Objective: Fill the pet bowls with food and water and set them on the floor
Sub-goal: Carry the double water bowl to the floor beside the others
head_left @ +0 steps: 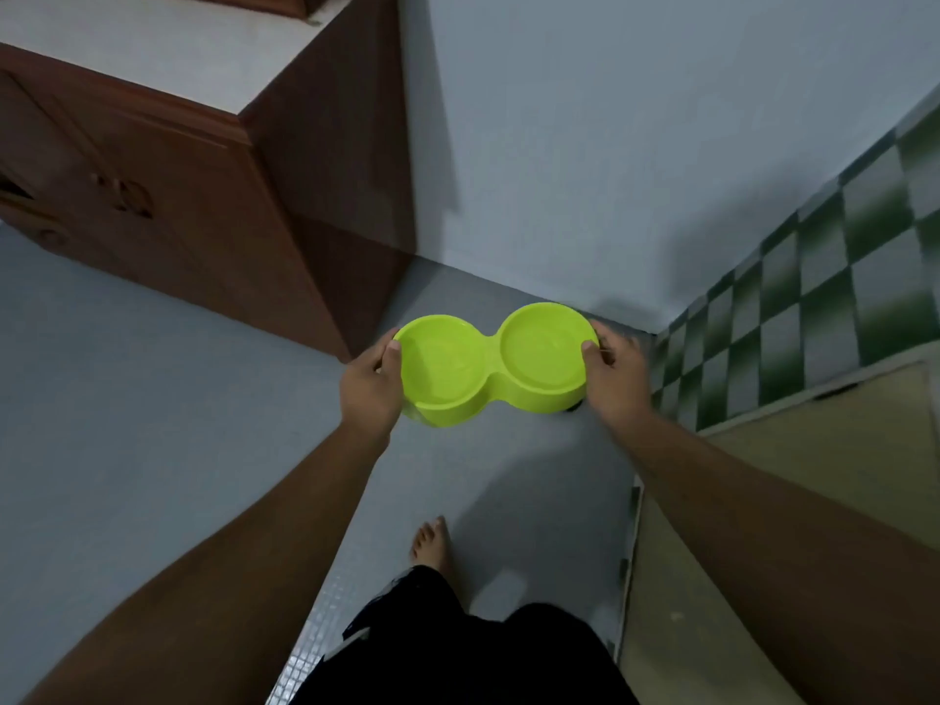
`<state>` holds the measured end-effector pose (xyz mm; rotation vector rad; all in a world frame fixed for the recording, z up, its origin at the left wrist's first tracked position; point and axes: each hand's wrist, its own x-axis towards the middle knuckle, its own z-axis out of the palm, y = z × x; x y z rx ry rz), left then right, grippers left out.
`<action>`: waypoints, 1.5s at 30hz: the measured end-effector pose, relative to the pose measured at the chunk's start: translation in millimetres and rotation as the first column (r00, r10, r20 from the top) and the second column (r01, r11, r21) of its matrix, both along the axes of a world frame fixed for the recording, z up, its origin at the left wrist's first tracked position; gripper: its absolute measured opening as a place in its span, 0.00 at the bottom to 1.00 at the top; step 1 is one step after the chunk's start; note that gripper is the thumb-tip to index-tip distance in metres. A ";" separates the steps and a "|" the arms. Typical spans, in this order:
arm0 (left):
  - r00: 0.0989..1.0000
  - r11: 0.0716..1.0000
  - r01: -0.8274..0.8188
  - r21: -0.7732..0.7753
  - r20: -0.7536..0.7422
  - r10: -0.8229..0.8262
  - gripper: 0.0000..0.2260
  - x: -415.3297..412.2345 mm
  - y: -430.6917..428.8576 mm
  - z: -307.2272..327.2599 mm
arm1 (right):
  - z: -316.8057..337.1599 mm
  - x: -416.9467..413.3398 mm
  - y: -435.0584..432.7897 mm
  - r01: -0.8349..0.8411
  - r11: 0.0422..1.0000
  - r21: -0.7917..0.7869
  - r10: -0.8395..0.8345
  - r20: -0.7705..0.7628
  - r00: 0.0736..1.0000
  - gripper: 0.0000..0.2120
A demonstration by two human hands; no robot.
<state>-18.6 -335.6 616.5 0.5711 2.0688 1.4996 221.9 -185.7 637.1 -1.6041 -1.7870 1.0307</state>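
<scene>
in the centre of the frame, down by the floor [152, 374] at the wall corner [653, 328], my left hand [369, 384] and right hand [613, 374] each pinch one end rim of the green double bowl [491, 361], which i judge to be light, stiff, slippery plastic; i see no kibble, and water i cannot tell.

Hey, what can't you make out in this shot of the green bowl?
All head view.
1. Whether the green double bowl holds water or food: blurred, dim.
2. Whether it touches the floor: its underside is hidden.
3. How the left hand and right hand grip beneath it: the bowl covers those fingers.
</scene>
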 end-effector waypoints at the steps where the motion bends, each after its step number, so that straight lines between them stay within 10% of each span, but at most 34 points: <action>1: 1.000 1.000 -0.006 -0.013 -0.006 0.006 0.14 -5.1 12.5 -4.6 | -4.9 -7.0 16.5 -0.017 1.000 -0.001 0.017 0.010 1.000 0.19; 19: 0.917 0.921 -0.328 -0.211 0.162 0.364 0.14 -28.0 195.7 -141.5 | -182.0 -124.5 299.9 -0.370 0.928 -0.049 0.374 0.111 0.921 0.24; 45: 0.672 0.780 -0.528 -0.337 0.396 0.626 0.14 -31.8 328.6 -517.5 | -565.5 -227.6 441.5 -0.489 0.864 -0.119 0.495 0.025 0.869 0.14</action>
